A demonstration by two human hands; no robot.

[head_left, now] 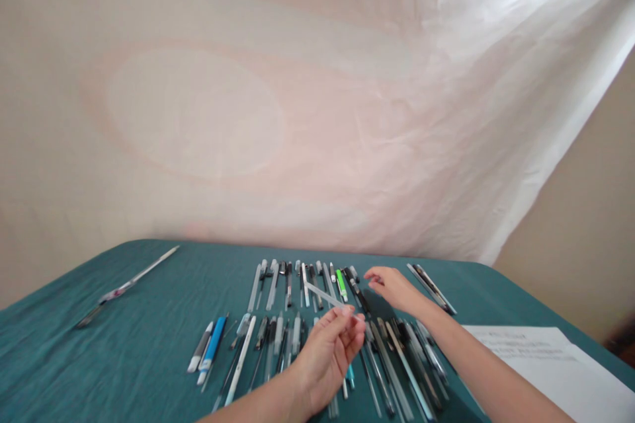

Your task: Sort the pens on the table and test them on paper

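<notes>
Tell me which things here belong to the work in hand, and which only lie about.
In hand: left hand pinching a clear tube; right hand over the back row of pens; front row.
Lying about: paper; long stick, far left; two pens, far right.

The left hand (330, 350) pinches a clear pen (321, 293) above rows of pens (214, 342) on teal cloth (124, 357), while the right hand (393, 286) hovers nearby.

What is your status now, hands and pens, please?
Left hand pinching a clear pen by its end. Right hand open, fingertips at the back row of pens. Paper sheet at right, apart from both hands.
</notes>
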